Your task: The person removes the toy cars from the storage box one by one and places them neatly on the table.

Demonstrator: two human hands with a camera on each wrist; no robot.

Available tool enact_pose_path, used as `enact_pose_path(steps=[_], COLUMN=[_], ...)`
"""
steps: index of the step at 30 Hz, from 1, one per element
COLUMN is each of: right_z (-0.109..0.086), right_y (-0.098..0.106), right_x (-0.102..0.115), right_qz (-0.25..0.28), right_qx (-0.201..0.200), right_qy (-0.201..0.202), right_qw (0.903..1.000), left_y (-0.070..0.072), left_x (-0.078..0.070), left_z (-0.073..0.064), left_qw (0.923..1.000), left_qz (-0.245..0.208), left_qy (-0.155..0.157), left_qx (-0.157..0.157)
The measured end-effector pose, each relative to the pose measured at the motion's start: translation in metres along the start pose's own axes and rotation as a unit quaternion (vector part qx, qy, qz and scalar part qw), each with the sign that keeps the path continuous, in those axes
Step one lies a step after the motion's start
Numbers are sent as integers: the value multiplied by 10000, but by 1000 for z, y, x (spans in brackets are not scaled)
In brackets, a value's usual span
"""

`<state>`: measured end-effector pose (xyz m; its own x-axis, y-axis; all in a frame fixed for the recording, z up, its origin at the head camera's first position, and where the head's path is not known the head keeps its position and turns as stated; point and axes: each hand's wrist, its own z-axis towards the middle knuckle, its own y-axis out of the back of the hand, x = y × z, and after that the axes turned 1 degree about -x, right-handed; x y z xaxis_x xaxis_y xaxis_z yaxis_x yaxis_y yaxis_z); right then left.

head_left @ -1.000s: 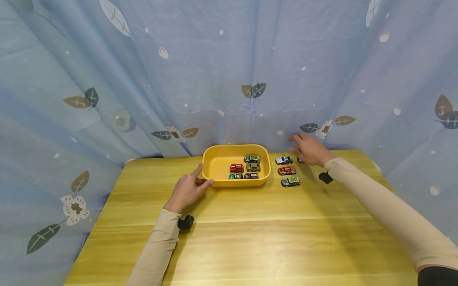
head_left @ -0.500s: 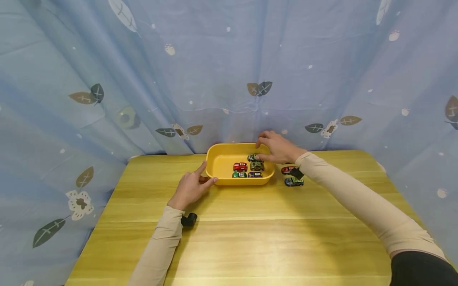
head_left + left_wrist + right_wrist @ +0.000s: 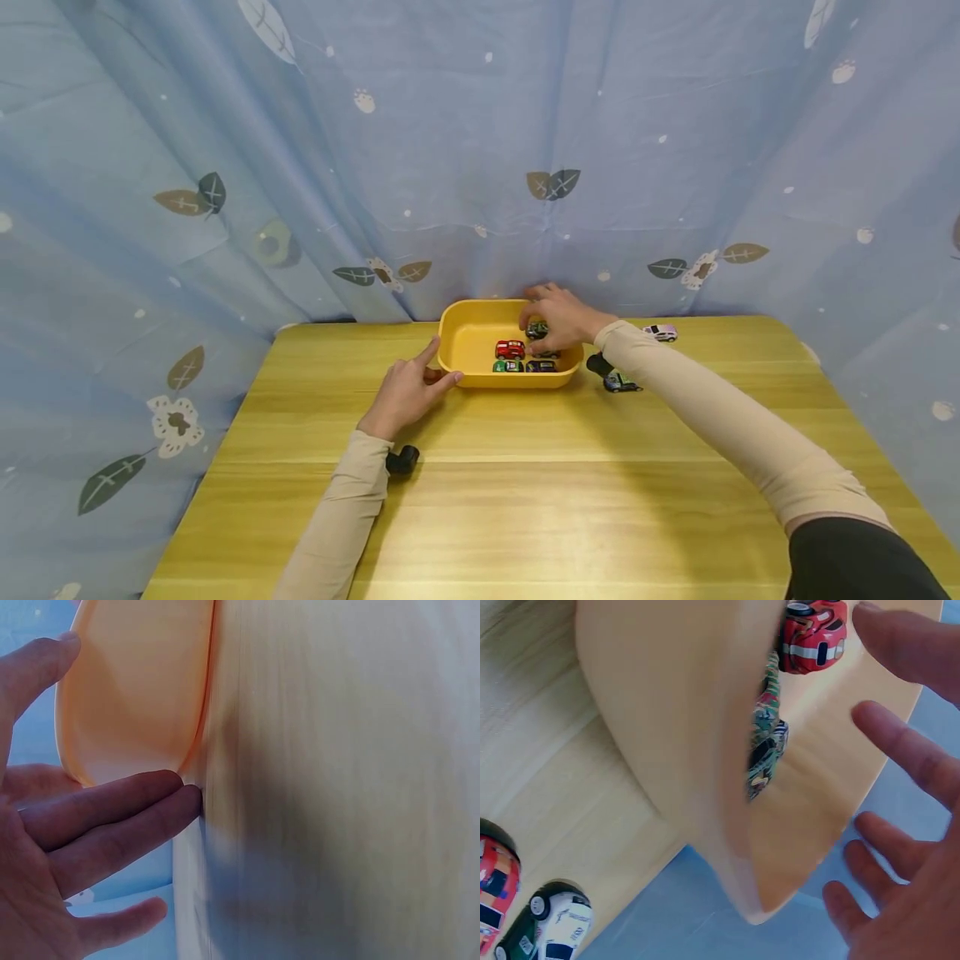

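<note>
The yellow tray [image 3: 480,379] stands at the back of the table, several small toy cars inside it. My left hand [image 3: 405,393] touches the tray's left front corner with fairly straight fingers. Over the tray's right end hovers my right hand [image 3: 558,318], its fingers spread and apart in the right wrist view. Below and beside it lie a camouflage toy car [image 3: 536,330], a red toy car [image 3: 510,349], a green toy car [image 3: 507,367] and a dark blue toy car [image 3: 540,367]. Another car is partly hidden under the right hand.
Right of the tray, a pinkish-white car [image 3: 661,332] and a blue-green car [image 3: 622,382] sit on the wooden table [image 3: 525,500]. The right wrist view adds a red car [image 3: 496,885] and a white car [image 3: 566,926] there. A blue patterned curtain [image 3: 450,125] hangs directly behind.
My right hand has moved left from the car at the far right of the table to above the tray's right end. My left hand has stayed at the tray's corner.
</note>
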<state>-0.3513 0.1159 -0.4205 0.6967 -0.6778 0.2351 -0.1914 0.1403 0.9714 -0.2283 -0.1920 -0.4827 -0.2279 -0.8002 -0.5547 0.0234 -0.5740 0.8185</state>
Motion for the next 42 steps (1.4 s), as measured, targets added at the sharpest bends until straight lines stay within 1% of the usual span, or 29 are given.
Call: enact_pose_path(steps=[3, 7, 14, 19, 23, 27, 32, 38, 42], right_z=[4, 11, 18, 24, 26, 25, 27, 31, 36], right_y=[0, -3, -5, -5, -8, -11, -13, -13, -12], right_x=[3, 5, 9, 13, 14, 12, 9, 9, 12], right_qz=[-71, 3, -90, -186, -248, -88, 31, -61, -210], right_qx=[115, 320, 786, 1029, 1228, 1254, 1198, 1191, 1102], right_qy=[20, -26, -332, -495, -621, -692, -661, -722, -745], right_qw=[9999, 9995, 9963, 9933, 9902, 9896, 9906, 9902, 9909], left_y=[0, 1, -2, -2, -3, -5, -5, -5, -3], left_x=[-1, -1, -1, -2, -3, -3, -2, -1, -1], left_z=[0, -1, -2, -2, -1, 0, 0, 1, 1], left_qw=[10000, 10000, 9999, 9999, 10000, 10000, 10000, 10000, 10000], left_qz=[-71, -85, -123, -105, -86, -57, -39, -2, 24], left_qy=[16, 48, -48, -22, -25, -53, -44, -14, -7], left_qx=[13, -17, 34, -32, 12, -1, -43, -42, -80])
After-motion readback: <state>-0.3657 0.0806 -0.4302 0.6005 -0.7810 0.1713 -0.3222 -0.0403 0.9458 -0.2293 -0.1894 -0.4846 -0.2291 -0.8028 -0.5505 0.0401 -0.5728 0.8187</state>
